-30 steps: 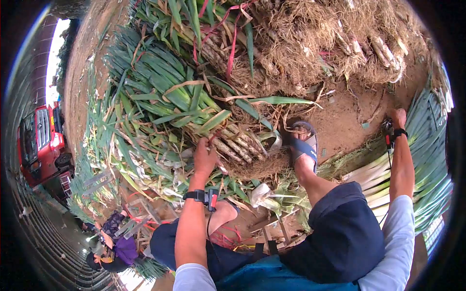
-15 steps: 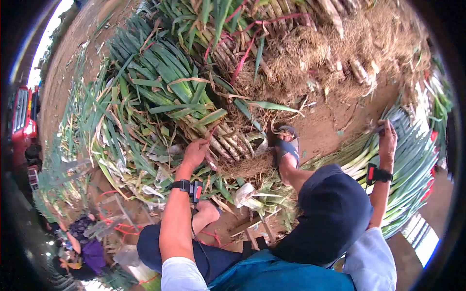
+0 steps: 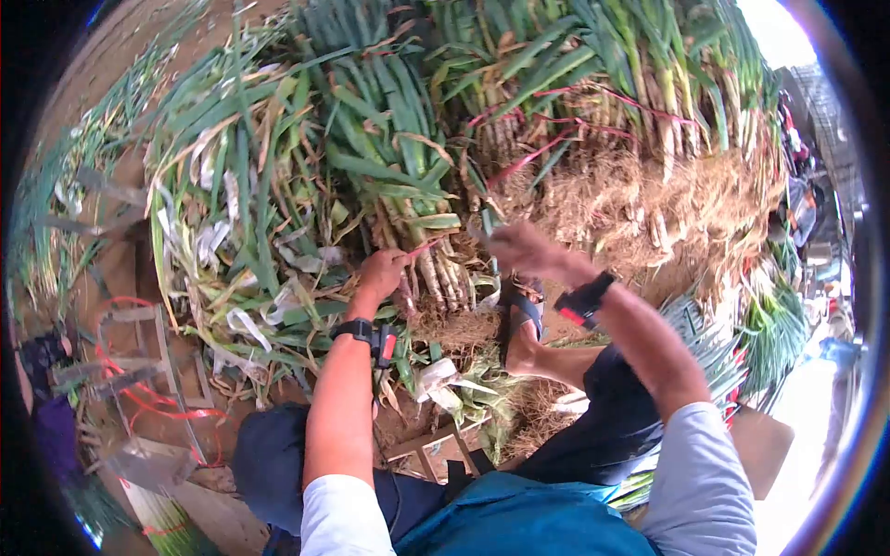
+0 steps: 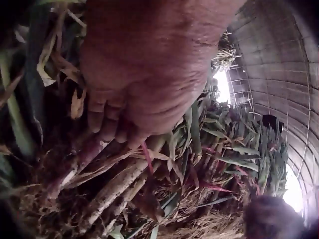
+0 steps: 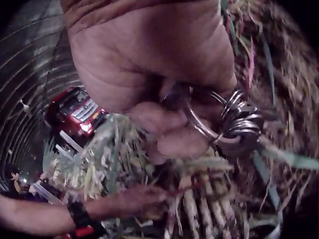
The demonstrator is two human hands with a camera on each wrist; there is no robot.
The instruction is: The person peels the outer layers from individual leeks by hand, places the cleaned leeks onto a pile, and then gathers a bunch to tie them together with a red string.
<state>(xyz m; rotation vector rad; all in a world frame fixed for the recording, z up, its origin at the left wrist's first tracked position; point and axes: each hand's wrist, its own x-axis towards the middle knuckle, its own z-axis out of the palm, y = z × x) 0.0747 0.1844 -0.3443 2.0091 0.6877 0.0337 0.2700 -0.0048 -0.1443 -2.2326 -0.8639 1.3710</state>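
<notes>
Dirty white stalks of a leek bundle (image 3: 431,278) (image 4: 112,191) point roots-down before the person. At their left side the left hand (image 3: 382,273) (image 4: 144,74) pinches a thin red tie (image 3: 426,248) (image 4: 147,157) that crosses the stalks. The right hand (image 3: 538,252) (image 5: 154,59) is held above and right of the bundle, fingers curled round a metal ring (image 5: 199,122) with several smaller rings (image 5: 244,122) hanging on it. Blur hides its fingertips in the head view.
More leeks with tangled roots (image 3: 686,204) and red ties lie at the back right. Loose leaves (image 3: 222,213) are heaped at the left. A sandalled foot (image 3: 524,324) stands right of the bundle. Low wooden frames (image 3: 158,352) and red strapping are at the lower left.
The right hand has come from the far right, over the green onions, in to the bundle. The left hand has stayed at the tie. The head view has turned to the right.
</notes>
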